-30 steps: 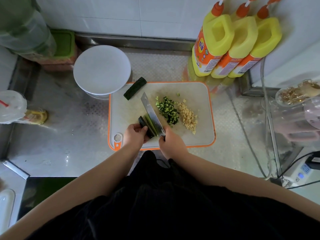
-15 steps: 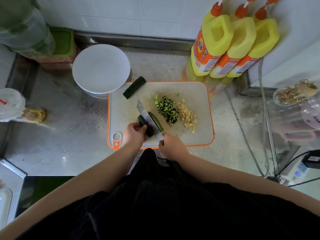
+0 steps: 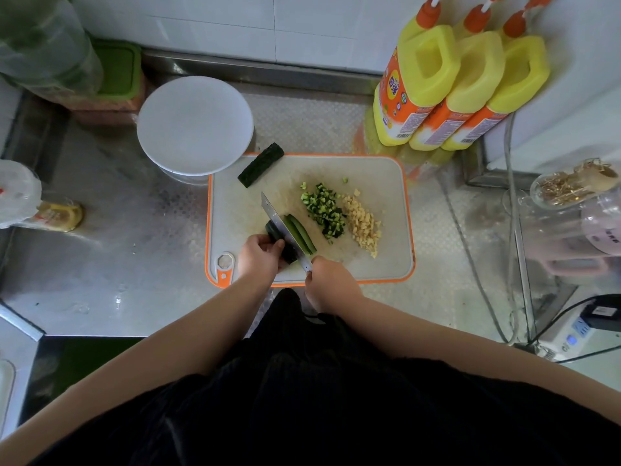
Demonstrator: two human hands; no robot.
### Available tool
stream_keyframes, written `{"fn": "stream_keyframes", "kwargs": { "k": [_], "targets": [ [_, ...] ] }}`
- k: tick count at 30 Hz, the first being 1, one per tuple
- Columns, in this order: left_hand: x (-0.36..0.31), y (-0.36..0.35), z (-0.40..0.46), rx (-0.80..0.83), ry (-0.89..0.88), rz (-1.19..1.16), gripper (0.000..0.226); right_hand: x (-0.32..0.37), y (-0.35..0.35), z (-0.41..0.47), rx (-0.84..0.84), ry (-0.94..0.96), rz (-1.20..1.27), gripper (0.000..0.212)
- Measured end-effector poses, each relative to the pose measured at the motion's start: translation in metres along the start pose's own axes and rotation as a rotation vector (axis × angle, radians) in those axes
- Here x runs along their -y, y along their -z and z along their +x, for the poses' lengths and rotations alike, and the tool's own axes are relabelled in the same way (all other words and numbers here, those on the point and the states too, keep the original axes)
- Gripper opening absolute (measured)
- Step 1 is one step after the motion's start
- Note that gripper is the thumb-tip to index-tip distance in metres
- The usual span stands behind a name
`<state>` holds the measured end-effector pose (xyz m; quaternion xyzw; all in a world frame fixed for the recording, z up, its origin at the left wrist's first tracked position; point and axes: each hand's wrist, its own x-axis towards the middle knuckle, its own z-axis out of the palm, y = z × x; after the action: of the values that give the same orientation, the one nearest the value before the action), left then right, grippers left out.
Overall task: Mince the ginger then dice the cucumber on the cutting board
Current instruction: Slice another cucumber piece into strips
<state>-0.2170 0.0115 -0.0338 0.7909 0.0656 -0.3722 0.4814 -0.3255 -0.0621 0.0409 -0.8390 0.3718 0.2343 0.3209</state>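
Observation:
On the white, orange-rimmed cutting board (image 3: 379, 176) lie a pile of minced ginger (image 3: 363, 225) and, left of it, a pile of diced cucumber (image 3: 324, 210). My left hand (image 3: 258, 252) grips a dark cucumber piece (image 3: 285, 247) at the board's near edge. My right hand (image 3: 327, 280) holds the knife (image 3: 279, 218) by its handle, blade down along the cucumber. Cut cucumber strips (image 3: 300, 232) lie to the right of the blade. Another cucumber chunk (image 3: 260, 164) rests at the board's far left corner.
A white round plate (image 3: 195, 124) on a container stands behind the board on the left. Three yellow bottles (image 3: 450, 85) stand at the back right. A green-lidded box (image 3: 116, 74), a plastic bag (image 3: 16, 196) at left, cables and a jar (image 3: 571, 186) at right.
The knife has come down along the cucumber again, a little further left into the piece, and another strip now lies to the right of the blade. My left hand keeps its hold.

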Motion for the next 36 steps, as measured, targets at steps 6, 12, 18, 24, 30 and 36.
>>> {"fn": "stream_keyframes", "kwargs": {
  "k": [6, 12, 18, 24, 30, 36],
  "targets": [
    [-0.002, 0.001, -0.001, 0.0, 0.0, -0.002, 0.026, 0.013, -0.002, 0.01, -0.007, -0.014, 0.026, 0.007],
    [-0.001, 0.002, -0.001, 0.003, -0.007, -0.006, 0.024, 0.001, -0.01, 0.006, 0.042, -0.029, -0.02, 0.006],
    [-0.003, 0.003, -0.002, 0.004, 0.002, 0.003, 0.024, 0.011, -0.016, 0.02, 0.009, -0.008, -0.014, 0.014],
    [-0.003, 0.002, -0.004, -0.005, -0.01, 0.007, 0.024, 0.008, -0.021, 0.023, -0.001, 0.002, -0.052, 0.019],
    [-0.004, 0.002, -0.005, -0.015, -0.015, 0.012, 0.018, 0.008, -0.018, 0.021, 0.061, -0.023, -0.046, 0.023],
    [-0.007, 0.002, -0.01, -0.013, -0.024, 0.009, 0.02, 0.001, -0.019, 0.021, 0.038, -0.054, -0.026, 0.023]
  ]
}}
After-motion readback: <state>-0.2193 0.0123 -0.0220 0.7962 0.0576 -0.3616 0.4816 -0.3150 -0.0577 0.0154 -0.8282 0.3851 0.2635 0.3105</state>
